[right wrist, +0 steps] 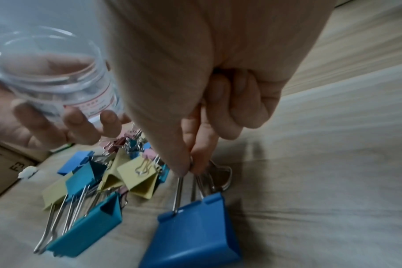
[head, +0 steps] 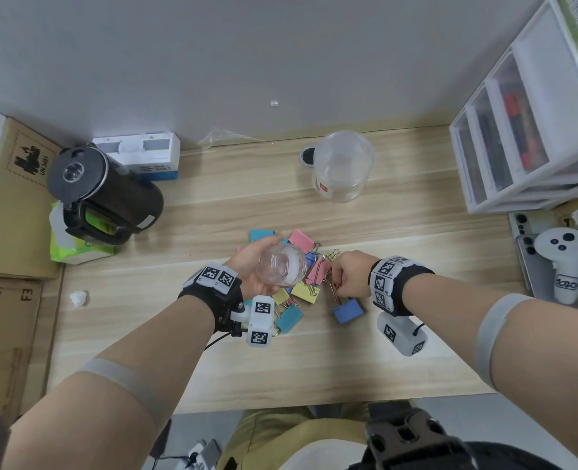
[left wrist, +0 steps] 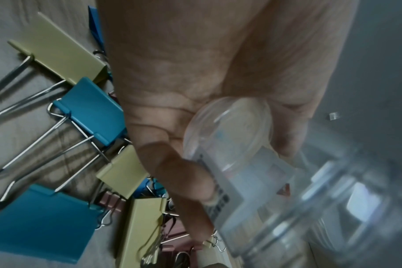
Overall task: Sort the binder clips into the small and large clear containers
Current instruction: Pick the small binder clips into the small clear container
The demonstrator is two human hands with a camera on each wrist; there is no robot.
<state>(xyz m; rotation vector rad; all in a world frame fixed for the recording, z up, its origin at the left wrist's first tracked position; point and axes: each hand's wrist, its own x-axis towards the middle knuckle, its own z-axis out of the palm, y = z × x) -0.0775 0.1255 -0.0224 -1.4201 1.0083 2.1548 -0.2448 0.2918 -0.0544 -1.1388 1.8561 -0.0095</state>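
near the middle of the table (head: pixel 314 361), the right hand (head: pixel 350 274) pinches the wire handles of a large blue clip (head: pixel 347 311) between thumb and fingertip, the clip's body resting on the wood just beside the pile of clips (head: pixel 303 283). left hand (head: pixel 257 266) grips the small container (head: pixel 282 269) above that pile, mouth tilted up. this clip looks too big for it, so the call is the large container (head: pixel 343 166), standing open toward the far edge. lift straight up so the handles don't snag a neighbour, carry it well clear of the small container, and release over the wide mouth.
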